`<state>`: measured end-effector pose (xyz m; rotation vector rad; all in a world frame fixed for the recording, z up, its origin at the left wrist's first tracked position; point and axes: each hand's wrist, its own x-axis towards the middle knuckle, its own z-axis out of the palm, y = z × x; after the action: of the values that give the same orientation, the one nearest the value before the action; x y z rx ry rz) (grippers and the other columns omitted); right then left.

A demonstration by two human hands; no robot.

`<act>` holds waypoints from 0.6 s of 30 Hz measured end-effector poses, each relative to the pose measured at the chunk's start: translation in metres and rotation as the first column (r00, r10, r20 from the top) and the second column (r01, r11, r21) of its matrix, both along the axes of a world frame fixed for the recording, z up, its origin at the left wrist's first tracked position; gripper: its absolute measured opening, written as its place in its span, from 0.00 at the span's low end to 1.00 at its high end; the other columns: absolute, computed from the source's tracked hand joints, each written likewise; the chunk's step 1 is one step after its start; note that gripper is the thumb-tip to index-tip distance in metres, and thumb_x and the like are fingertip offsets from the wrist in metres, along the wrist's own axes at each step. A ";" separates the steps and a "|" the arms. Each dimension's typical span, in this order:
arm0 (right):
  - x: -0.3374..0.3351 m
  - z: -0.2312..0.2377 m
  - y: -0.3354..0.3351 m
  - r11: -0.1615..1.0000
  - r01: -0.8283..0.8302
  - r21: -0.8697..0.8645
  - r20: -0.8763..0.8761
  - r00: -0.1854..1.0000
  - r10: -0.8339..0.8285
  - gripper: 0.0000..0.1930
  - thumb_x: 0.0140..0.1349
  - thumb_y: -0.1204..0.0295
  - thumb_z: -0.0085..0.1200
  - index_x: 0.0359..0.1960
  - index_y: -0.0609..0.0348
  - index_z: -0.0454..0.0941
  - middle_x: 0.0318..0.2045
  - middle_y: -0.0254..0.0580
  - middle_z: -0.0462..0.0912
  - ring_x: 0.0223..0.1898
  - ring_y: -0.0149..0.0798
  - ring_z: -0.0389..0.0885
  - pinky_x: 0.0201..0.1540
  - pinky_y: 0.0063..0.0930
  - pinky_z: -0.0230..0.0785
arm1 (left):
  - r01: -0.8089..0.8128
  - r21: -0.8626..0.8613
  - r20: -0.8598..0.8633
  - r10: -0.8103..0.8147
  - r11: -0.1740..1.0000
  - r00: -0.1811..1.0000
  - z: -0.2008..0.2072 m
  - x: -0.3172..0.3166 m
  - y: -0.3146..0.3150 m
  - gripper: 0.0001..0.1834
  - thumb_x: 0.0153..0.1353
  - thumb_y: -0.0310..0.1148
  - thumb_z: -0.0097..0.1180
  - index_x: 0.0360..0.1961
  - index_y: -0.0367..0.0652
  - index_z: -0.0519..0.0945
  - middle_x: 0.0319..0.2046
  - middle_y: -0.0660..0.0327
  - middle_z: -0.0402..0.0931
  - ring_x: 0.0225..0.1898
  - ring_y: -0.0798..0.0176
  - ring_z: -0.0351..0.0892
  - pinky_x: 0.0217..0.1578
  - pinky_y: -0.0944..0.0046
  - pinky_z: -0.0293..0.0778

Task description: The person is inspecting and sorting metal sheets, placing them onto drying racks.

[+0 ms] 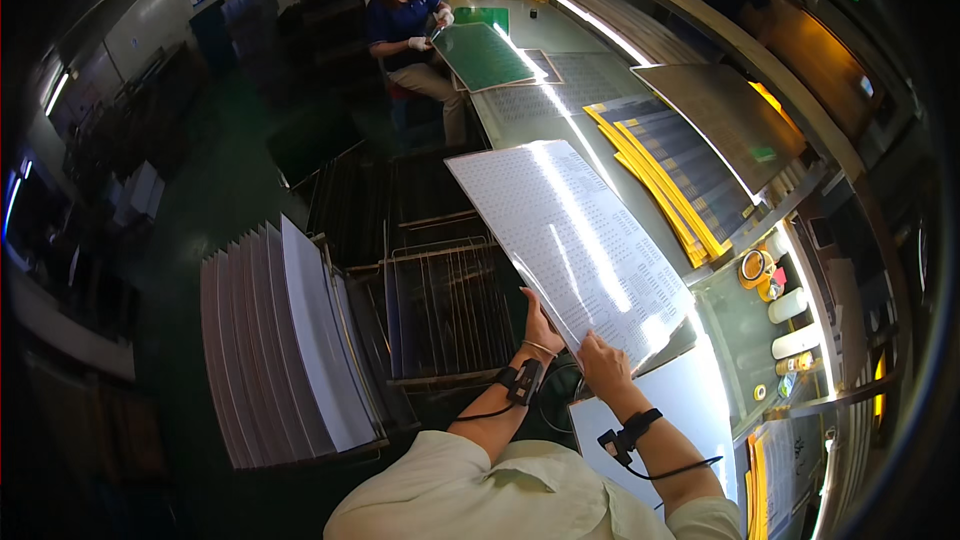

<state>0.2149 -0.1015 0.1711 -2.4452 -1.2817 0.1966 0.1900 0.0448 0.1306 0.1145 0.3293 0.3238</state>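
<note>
A large, thin white panel [570,230], covered in rows of small dark marks, is tilted up in front of me over the table's near-left edge. It catches a bright strip of lamp glare. My left hand [540,327] grips its left edge, the thumb along the rim and the other fingers partly hidden. At the near corner my right hand [606,364] has its fingers closed on the border. A plain white sheet [655,430] lies below my right forearm. Both wrists carry a strapped black device with a cable.
A rack of upright pale panels [270,350] stands left, beside a wire rack [440,310]. Yellow-edged dark sheets [665,175] lie on the glass-topped table [540,90]. Tape rolls [757,268] and white rolls [790,325] sit right. Across, a gloved co-worker [410,30] holds a green panel [485,55].
</note>
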 end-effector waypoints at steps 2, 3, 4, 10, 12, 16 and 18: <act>0.011 -0.009 -0.003 0.996 0.029 -0.082 0.034 0.999 -0.026 0.04 0.52 0.73 0.45 0.29 0.59 0.66 0.36 0.55 0.76 0.32 0.53 0.77 0.33 0.43 0.69 | 0.023 0.045 0.009 -0.023 0.999 1.000 -0.004 0.005 -0.002 0.47 0.49 0.73 0.24 0.61 0.49 0.53 0.60 0.54 0.53 0.59 0.50 0.55 0.57 0.44 0.52; 0.017 -0.012 -0.007 0.986 0.055 -0.158 0.071 0.996 -0.044 0.02 0.52 0.75 0.43 0.27 0.58 0.66 0.32 0.53 0.77 0.28 0.53 0.77 0.31 0.44 0.69 | 0.029 -0.007 0.091 -0.028 1.000 0.995 -0.005 0.008 -0.002 0.45 0.50 0.71 0.27 0.60 0.47 0.55 0.58 0.53 0.56 0.58 0.50 0.57 0.56 0.45 0.54; 0.024 -0.006 -0.007 0.986 0.052 -0.160 0.066 0.997 -0.042 0.02 0.52 0.75 0.43 0.27 0.58 0.66 0.32 0.53 0.77 0.28 0.53 0.77 0.31 0.44 0.69 | 0.026 -0.057 0.165 -0.016 0.998 0.986 -0.009 0.007 0.001 0.44 0.52 0.69 0.30 0.58 0.44 0.57 0.56 0.53 0.59 0.57 0.51 0.59 0.56 0.47 0.57; 0.050 0.079 0.011 0.995 0.092 -0.032 0.158 0.984 -0.086 0.04 0.50 0.76 0.43 0.29 0.59 0.70 0.20 0.52 0.76 0.25 0.53 0.77 0.29 0.44 0.68 | 0.071 0.180 -0.377 0.002 0.981 0.926 -0.040 0.015 0.042 0.24 0.56 0.43 0.53 0.44 0.34 0.69 0.40 0.54 0.72 0.41 0.55 0.73 0.43 0.57 0.71; 0.038 0.069 0.019 0.953 0.030 -0.303 0.223 0.974 0.040 0.09 0.52 0.75 0.45 0.36 0.58 0.69 0.23 0.47 0.78 0.26 0.50 0.78 0.30 0.43 0.69 | -0.052 0.219 -0.379 0.134 0.974 0.915 -0.030 0.025 0.029 0.18 0.55 0.35 0.54 0.43 0.34 0.71 0.38 0.55 0.73 0.38 0.58 0.74 0.39 0.58 0.72; 0.045 0.068 0.049 0.865 0.055 -0.499 0.263 0.961 0.090 0.10 0.57 0.70 0.40 0.38 0.55 0.73 0.23 0.44 0.78 0.28 0.45 0.79 0.30 0.41 0.69 | -0.185 0.520 -0.311 0.386 0.834 0.868 -0.006 0.032 0.021 0.13 0.54 0.27 0.53 0.41 0.33 0.73 0.36 0.58 0.75 0.36 0.64 0.74 0.38 0.65 0.70; 0.122 0.058 0.019 0.994 0.103 -0.030 0.485 0.871 -0.076 0.12 0.58 0.67 0.39 0.24 0.52 0.77 0.20 0.45 0.77 0.25 0.46 0.77 0.28 0.40 0.66 | -0.168 0.712 -0.300 0.511 0.682 0.806 0.009 0.019 0.032 0.11 0.53 0.25 0.53 0.39 0.33 0.74 0.34 0.59 0.75 0.34 0.65 0.74 0.37 0.66 0.70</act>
<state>0.3369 -0.0824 0.2294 -2.6960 -1.3566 -0.4439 0.2091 0.0770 0.1391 0.8641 0.7328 0.8065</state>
